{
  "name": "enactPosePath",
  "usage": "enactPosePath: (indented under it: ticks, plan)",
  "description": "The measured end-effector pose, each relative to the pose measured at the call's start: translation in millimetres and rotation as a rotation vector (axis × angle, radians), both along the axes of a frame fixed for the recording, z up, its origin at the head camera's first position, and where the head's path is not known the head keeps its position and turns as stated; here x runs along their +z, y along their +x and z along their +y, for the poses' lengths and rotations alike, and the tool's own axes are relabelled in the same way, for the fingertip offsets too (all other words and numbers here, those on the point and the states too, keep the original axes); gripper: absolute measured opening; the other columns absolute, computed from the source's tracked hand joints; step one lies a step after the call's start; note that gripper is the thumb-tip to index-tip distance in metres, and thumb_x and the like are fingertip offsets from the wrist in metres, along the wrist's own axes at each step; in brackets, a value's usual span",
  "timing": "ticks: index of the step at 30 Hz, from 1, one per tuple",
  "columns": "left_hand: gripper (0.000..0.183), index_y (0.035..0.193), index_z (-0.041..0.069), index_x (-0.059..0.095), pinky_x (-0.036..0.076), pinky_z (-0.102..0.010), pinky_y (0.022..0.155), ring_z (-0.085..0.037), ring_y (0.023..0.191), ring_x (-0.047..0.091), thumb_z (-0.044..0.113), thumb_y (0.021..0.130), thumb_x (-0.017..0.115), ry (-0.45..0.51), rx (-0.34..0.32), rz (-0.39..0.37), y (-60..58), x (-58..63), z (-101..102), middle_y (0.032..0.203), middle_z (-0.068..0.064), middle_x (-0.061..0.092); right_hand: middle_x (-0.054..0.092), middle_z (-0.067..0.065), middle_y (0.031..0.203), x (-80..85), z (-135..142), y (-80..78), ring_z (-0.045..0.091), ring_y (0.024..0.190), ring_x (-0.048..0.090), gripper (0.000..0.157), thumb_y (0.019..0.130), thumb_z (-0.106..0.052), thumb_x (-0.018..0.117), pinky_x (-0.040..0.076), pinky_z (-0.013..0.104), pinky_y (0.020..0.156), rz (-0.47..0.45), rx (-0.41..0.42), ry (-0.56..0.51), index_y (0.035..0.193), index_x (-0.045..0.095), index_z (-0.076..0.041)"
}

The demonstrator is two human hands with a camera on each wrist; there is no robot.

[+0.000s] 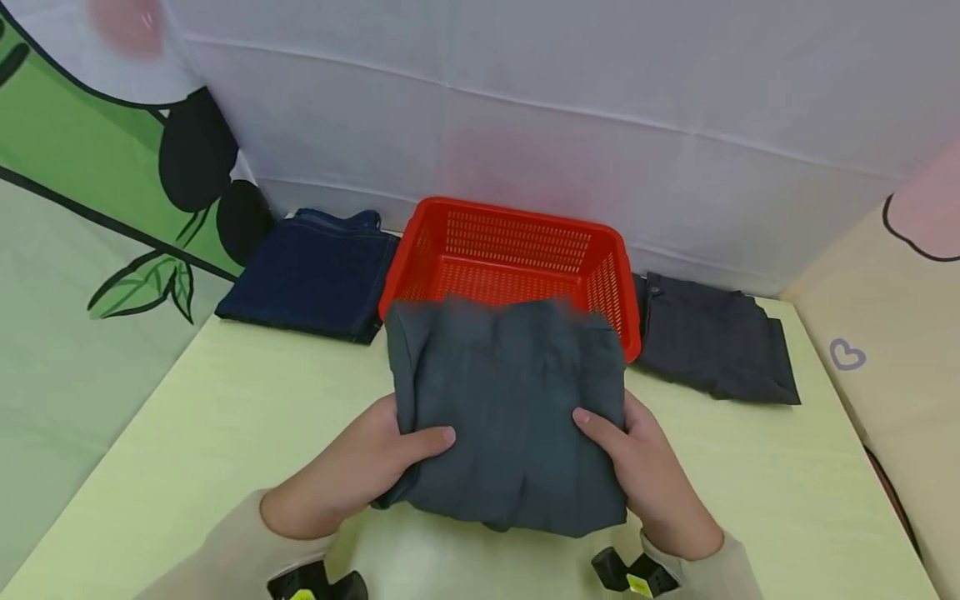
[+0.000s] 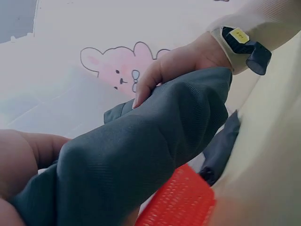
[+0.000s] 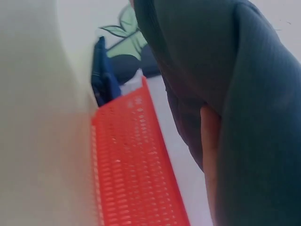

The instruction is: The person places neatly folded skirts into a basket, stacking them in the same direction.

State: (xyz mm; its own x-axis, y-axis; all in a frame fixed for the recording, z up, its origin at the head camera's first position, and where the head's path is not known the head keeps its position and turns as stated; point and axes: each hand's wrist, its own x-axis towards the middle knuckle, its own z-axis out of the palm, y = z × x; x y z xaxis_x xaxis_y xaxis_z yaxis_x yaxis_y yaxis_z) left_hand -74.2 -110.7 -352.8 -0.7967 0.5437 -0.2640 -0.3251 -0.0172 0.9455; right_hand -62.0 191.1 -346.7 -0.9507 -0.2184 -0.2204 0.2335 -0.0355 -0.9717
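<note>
A folded dark grey-green garment (image 1: 510,417) is held up between both hands, over the front of the table. My left hand (image 1: 375,462) grips its left side, thumb on the near face and fingers hidden behind. On the opposite side my right hand (image 1: 645,467) grips it the same way. The garment's top edge overlaps the front of a red perforated basket (image 1: 517,212) in the head view. Seen from the left wrist, the cloth (image 2: 136,141) is a thick folded bundle. One finger (image 3: 210,141) shows between its layers in the right wrist view.
Folded dark blue jeans (image 1: 311,271) lie left of the basket. To its right are folded dark grey trousers (image 1: 716,342). The pale yellow-green table (image 1: 247,417) meets a white cloth backdrop (image 1: 562,117) behind, with printed cloth at both sides.
</note>
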Motion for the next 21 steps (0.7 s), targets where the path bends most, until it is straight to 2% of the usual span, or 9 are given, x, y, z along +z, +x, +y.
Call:
enactPosePath:
  ticks: [7,14,17,21]
  plan:
    - [0.057,0.153,0.009,0.041,0.054,-0.041,0.102,-0.027,0.119,0.067,0.025,0.102,0.063,-0.041,0.039,0.081,-31.9,10.1,4.6,0.143,-0.012,0.061,0.063,0.010,0.131,6.7,1.4,-29.1,0.024,0.105,0.072,0.055,0.104,-0.029,0.061,0.058,0.044,0.094,0.009,-0.063,0.013,0.150,0.039,-0.007]
    - [0.055,0.153,0.006,0.040,0.053,-0.044,0.103,-0.030,0.121,0.066,0.024,0.104,0.059,-0.167,0.123,0.148,-71.0,12.3,11.1,0.145,-0.013,0.058,0.060,0.013,0.133,6.0,0.6,-70.8,0.021,0.103,0.072,0.057,0.104,-0.032,0.061,0.059,0.037,0.092,0.078,-0.084,0.099,0.150,0.041,-0.005]
    - [0.058,0.155,0.005,0.035,0.051,-0.046,0.106,-0.032,0.125,0.063,0.024,0.105,0.058,-0.205,0.142,0.144,-87.9,17.0,14.0,0.148,-0.013,0.055,0.058,0.015,0.138,6.6,0.0,-89.8,0.019,0.105,0.071,0.059,0.104,-0.032,0.059,0.058,0.037,0.093,0.095,-0.071,0.111,0.153,0.039,-0.006]
    - [0.058,0.157,0.008,0.032,0.050,-0.047,0.106,-0.033,0.129,0.059,0.024,0.106,0.056,-0.212,0.144,0.095,-112.2,24.1,19.7,0.150,-0.012,0.053,0.052,0.015,0.146,6.6,0.1,-110.4,0.021,0.114,0.066,0.061,0.107,-0.032,0.054,0.055,0.041,0.099,0.090,-0.067,0.114,0.159,0.030,-0.009]
